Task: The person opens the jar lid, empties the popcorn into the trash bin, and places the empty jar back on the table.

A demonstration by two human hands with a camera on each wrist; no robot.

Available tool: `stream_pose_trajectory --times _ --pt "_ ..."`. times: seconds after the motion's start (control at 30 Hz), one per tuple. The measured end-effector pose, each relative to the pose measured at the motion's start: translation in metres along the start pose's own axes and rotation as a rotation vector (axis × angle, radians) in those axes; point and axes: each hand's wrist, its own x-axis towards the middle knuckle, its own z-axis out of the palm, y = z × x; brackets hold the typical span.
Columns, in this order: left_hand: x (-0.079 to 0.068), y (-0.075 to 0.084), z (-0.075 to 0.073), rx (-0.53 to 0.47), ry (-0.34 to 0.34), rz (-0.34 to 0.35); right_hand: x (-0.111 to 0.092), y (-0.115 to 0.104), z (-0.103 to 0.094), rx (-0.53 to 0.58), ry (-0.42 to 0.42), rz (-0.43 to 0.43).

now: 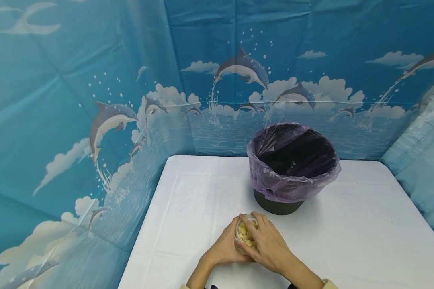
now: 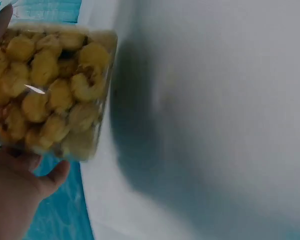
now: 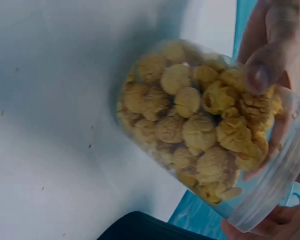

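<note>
A clear plastic jar of yellow popcorn is held between both hands low in the head view. My left hand grips the jar's side, with its thumb over the clear wall in the right wrist view. The fingers of my right hand curl over the jar's top, around its translucent ribbed lid. Through the wall in the left wrist view, the popcorn fills much of the jar. A shadow lies on the white table beside it.
Beyond the hands stands a dark bin lined with a purple plastic bag. Small crumbs are scattered on the white table. Blue dolphin-print sheets hang behind and at both sides.
</note>
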Motion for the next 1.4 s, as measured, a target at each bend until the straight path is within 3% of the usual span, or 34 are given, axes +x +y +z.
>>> stream_pose_trajectory --times 0.13,0.23,0.47,0.73,0.8,0.9,1.03,1.1,1.2,1.3,1.4 --pt "0.004 0.01 -0.013 0.165 0.112 0.122 0.005 -0.004 -0.002 0.079 0.064 0.037" --pt "0.007 0.018 -0.023 0.234 0.164 0.205 0.007 -0.006 -0.005 0.128 0.102 0.046" --pt "0.007 0.04 -0.042 0.226 0.124 0.249 0.012 -0.008 -0.016 0.14 0.176 0.041" --pt "0.013 0.064 -0.06 0.267 0.08 0.296 0.022 -0.003 -0.033 0.178 0.285 -0.059" --pt "0.015 0.068 -0.064 0.248 0.058 0.296 0.024 0.0 -0.036 0.189 0.319 -0.097" --pt "0.018 0.071 -0.07 0.129 -0.03 0.295 0.027 0.004 -0.041 0.198 0.358 -0.181" --pt "0.022 0.07 -0.083 -0.135 -0.252 0.286 0.033 0.008 -0.05 0.224 0.367 -0.369" --pt "0.024 0.07 -0.089 -0.214 -0.363 0.292 0.035 0.009 -0.054 0.241 0.362 -0.476" --pt "0.027 0.073 -0.096 -0.205 -0.462 0.324 0.036 0.01 -0.062 0.241 0.339 -0.574" --pt "0.026 0.077 -0.101 -0.124 -0.442 0.336 0.032 0.012 -0.069 0.235 0.273 -0.55" --pt "0.023 0.083 -0.099 0.011 -0.305 0.283 0.027 0.011 -0.076 0.229 0.194 -0.391"
